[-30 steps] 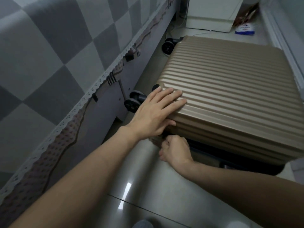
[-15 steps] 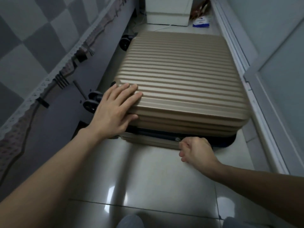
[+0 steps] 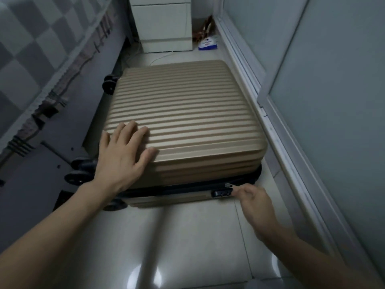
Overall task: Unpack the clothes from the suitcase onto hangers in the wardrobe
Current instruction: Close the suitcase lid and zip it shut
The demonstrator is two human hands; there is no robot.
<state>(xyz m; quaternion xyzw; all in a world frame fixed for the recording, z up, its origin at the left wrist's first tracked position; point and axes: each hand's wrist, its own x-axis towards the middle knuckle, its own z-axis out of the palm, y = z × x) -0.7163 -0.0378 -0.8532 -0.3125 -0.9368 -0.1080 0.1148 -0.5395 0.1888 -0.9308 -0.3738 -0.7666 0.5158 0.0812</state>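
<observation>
Unzipping comes first: right hand (image 3: 253, 202) pinches the zipper pull (image 3: 227, 185), flat left hand (image 3: 123, 157) presses the gold suitcase (image 3: 187, 113); clothes not out yet.

this was a home bedroom, seen in the narrow aisle beside a bed. the bed (image 3: 31, 65) ran along the left, covered with a grey-and-white checked cover whose lace-edged hem hung over the side. a white drawer unit (image 3: 164, 24) stood at the far end of the aisle, with a thin white cable (image 3: 164, 56) trailing on the floor below it and a small blue-and-white packet (image 3: 208, 45) lying just beside it. the floor (image 3: 187, 236) was glossy pale tile that reflected ceiling light. along the right ran a pale frosted sliding door (image 3: 325, 101) in a light frame, like a built-in wardrobe front.
</observation>
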